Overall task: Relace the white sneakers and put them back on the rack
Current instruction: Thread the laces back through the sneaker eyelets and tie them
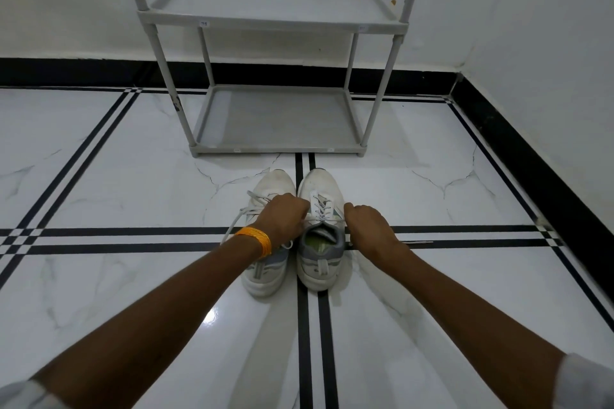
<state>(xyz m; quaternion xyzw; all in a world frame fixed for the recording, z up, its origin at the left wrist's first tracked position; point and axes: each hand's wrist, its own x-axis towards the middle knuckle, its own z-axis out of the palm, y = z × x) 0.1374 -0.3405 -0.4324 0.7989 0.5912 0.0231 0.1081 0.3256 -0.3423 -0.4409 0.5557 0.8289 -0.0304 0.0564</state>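
Two white sneakers are counted, set side by side on the tiled floor (133, 196) with toes pointing far, toward the rack (275, 18); this alignment is judged to keep both tongues facing the person for lacing. The right sneaker (320, 219) is laced along its visible eyelets. The left sneaker (270, 242) is partly covered by the left forearm, and its lace (234, 219) is seen trailing loose to the left.

The left hand (282, 216) is held over the gap between the shoes, its grip closed on the lace end of the right sneaker. The right hand (367, 224) is placed just right of that shoe, its grip also closed, apparently on the opposite end of the same lace (324, 217), which is drawn taut across the collar. Tightening before a knot is judged to be the step in hand.

One orange band (257, 239) is noted on the left wrist. One grey rack with two shelves is counted, both bare, standing against the far wall. Neither sneaker is yet on it.
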